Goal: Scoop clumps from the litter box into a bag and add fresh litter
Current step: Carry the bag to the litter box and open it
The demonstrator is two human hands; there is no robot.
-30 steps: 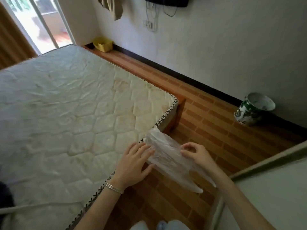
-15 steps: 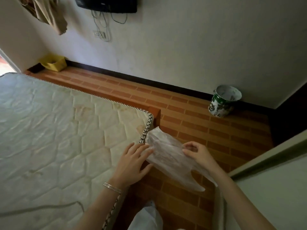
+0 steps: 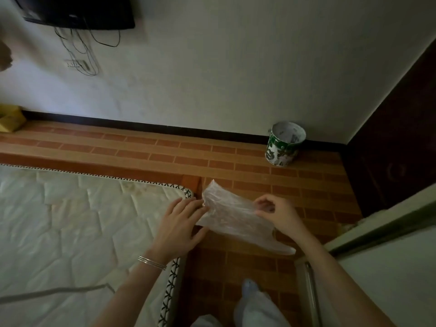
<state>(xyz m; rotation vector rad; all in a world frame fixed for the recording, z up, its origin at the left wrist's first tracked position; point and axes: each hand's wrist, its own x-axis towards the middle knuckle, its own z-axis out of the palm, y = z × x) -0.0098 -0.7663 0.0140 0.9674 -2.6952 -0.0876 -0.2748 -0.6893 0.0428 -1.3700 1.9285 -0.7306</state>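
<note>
A thin clear plastic bag (image 3: pixel 231 214) hangs crumpled between my two hands, above the brick-patterned floor. My right hand (image 3: pixel 277 212) pinches its right part with curled fingers. My left hand (image 3: pixel 180 226) lies with straight fingers against the bag's left edge, thumb under it, beside the mattress corner. A silver bangle circles my left wrist. No litter box, scoop or litter shows in this view.
A quilted mattress (image 3: pixel 70 223) fills the lower left, its corner close to my left hand. A green and white bucket (image 3: pixel 284 143) stands by the wall. A yellow bin (image 3: pixel 10 119) is at far left. A dark door (image 3: pixel 398 147) and a white panel (image 3: pixel 387 270) close the right side.
The view has swung right, away from the window and mattress toward the wall and bucket. Both hands keep the bag in the same hold.
</note>
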